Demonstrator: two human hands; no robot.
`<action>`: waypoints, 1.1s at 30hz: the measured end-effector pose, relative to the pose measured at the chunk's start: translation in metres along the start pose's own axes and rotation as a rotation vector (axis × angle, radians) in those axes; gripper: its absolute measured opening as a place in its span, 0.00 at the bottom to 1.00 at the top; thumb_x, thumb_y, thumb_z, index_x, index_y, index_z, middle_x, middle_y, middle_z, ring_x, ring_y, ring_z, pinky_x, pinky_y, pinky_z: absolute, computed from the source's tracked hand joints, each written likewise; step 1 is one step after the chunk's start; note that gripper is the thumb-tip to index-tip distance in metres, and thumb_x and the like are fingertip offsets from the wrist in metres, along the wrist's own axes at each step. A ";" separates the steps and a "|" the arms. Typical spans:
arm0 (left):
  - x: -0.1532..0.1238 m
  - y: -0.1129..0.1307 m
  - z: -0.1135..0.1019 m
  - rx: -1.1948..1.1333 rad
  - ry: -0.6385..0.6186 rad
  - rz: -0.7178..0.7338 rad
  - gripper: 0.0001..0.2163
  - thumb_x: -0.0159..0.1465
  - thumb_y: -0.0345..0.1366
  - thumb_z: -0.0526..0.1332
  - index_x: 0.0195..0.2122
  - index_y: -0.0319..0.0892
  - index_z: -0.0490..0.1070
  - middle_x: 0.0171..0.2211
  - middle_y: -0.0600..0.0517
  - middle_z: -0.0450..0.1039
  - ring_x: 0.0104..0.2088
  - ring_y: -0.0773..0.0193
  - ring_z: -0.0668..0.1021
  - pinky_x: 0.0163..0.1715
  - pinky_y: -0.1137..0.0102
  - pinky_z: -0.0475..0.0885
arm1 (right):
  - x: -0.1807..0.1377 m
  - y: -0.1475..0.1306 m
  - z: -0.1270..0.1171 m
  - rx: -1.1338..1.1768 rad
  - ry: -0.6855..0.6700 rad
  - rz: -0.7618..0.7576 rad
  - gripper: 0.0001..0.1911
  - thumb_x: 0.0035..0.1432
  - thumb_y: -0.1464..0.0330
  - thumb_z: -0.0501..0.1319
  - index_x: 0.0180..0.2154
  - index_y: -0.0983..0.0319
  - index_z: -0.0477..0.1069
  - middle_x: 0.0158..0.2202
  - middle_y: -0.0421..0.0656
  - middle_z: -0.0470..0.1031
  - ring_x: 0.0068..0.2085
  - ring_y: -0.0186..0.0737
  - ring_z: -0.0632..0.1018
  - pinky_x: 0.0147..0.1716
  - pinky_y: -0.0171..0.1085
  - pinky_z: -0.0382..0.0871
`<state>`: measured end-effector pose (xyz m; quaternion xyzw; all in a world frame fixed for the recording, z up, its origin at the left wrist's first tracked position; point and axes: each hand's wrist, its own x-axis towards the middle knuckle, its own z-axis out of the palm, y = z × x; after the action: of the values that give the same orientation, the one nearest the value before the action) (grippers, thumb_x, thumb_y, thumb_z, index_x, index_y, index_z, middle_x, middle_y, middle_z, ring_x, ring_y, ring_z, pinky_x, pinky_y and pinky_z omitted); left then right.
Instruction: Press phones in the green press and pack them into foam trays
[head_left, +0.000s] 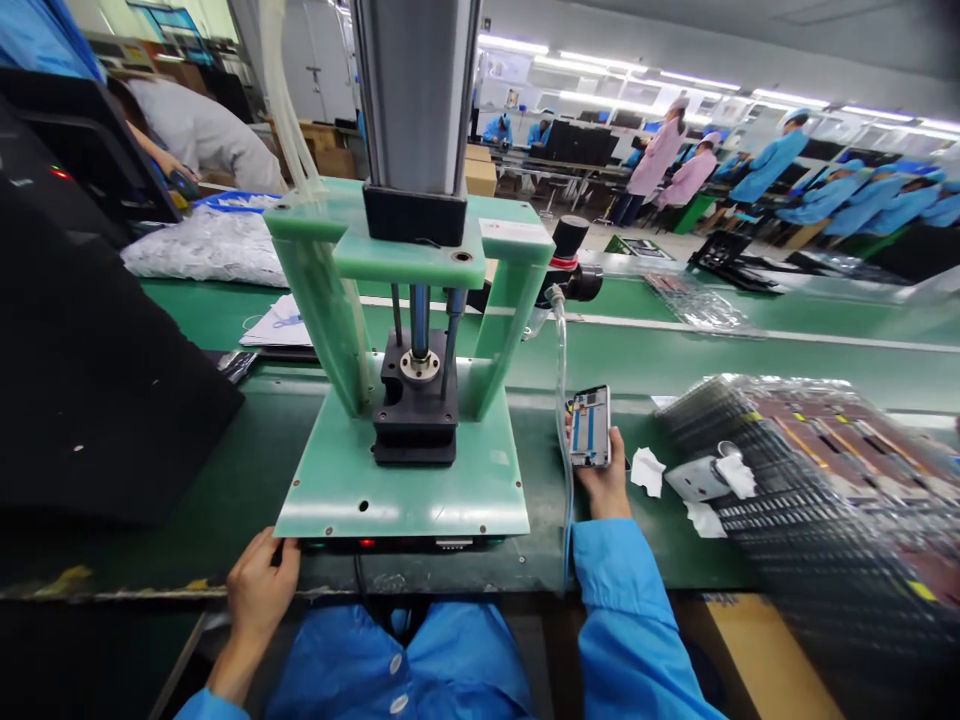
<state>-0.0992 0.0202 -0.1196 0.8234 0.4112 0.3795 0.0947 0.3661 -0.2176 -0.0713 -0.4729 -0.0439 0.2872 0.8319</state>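
Note:
My right hand is wrapped round a smartphone with its insides bare, holding it upright beside the clear air hose. A silvery panel with two blue strips shows on the phone. A green press with a black ram block stands in front of me, its block down near the base plate. At the front left corner of that base, my left hand touches the edge with fingers curled; their tips are partly hidden, and I cannot see anything held.
Right of the phone lie crumpled white papers and a small white container. Stacked clear trays of parts fill the right side. A black monitor-like casing blocks the left. Behind the press lies a bulging plastic bag.

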 end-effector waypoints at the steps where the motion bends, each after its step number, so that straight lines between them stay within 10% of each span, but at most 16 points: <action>1: 0.002 0.002 -0.002 -0.027 -0.003 -0.023 0.13 0.66 0.41 0.55 0.32 0.40 0.75 0.33 0.45 0.79 0.34 0.55 0.81 0.32 0.67 0.73 | -0.001 0.000 0.000 0.064 -0.030 0.027 0.28 0.49 0.48 0.66 0.44 0.61 0.74 0.49 0.48 0.76 0.38 0.38 0.77 0.31 0.34 0.74; 5: 0.014 0.014 -0.021 -0.134 0.085 -0.111 0.11 0.67 0.39 0.56 0.32 0.39 0.74 0.31 0.48 0.77 0.33 0.58 0.79 0.34 0.68 0.73 | 0.000 0.000 0.001 0.243 -0.061 0.111 0.19 0.55 0.54 0.66 0.42 0.61 0.74 0.40 0.43 0.76 0.26 0.28 0.68 0.18 0.25 0.64; 9: 0.040 0.048 -0.050 -0.223 0.192 0.124 0.05 0.67 0.30 0.58 0.34 0.39 0.73 0.33 0.49 0.75 0.34 0.61 0.77 0.39 0.67 0.72 | 0.003 0.002 0.003 0.138 0.021 0.167 0.10 0.54 0.65 0.66 0.38 0.62 0.73 0.29 0.39 0.73 0.21 0.26 0.64 0.14 0.23 0.59; 14: 0.081 0.100 -0.053 -0.173 -0.154 0.541 0.08 0.69 0.33 0.58 0.45 0.41 0.75 0.43 0.46 0.76 0.44 0.58 0.77 0.47 0.64 0.72 | 0.005 0.007 0.005 -0.115 0.179 0.148 0.12 0.47 0.71 0.66 0.37 0.61 0.73 0.27 0.37 0.75 0.25 0.32 0.75 0.20 0.27 0.70; 19: 0.099 0.117 -0.019 0.056 -0.472 0.648 0.23 0.70 0.52 0.56 0.61 0.46 0.70 0.62 0.37 0.62 0.60 0.42 0.67 0.56 0.47 0.68 | 0.005 0.008 0.008 -0.094 0.167 0.117 0.10 0.45 0.72 0.67 0.34 0.61 0.73 0.28 0.38 0.77 0.28 0.34 0.78 0.23 0.27 0.73; 33: 0.094 0.114 -0.011 0.117 -0.524 0.643 0.26 0.70 0.53 0.55 0.65 0.50 0.63 0.66 0.37 0.55 0.65 0.39 0.62 0.61 0.43 0.63 | 0.001 0.007 0.019 0.046 0.280 0.190 0.09 0.48 0.76 0.64 0.35 0.64 0.75 0.28 0.39 0.78 0.25 0.32 0.77 0.25 0.27 0.76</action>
<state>-0.0025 0.0154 -0.0066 0.9825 0.1162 0.1436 0.0256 0.3569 -0.1999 -0.0670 -0.4909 0.1239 0.2970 0.8096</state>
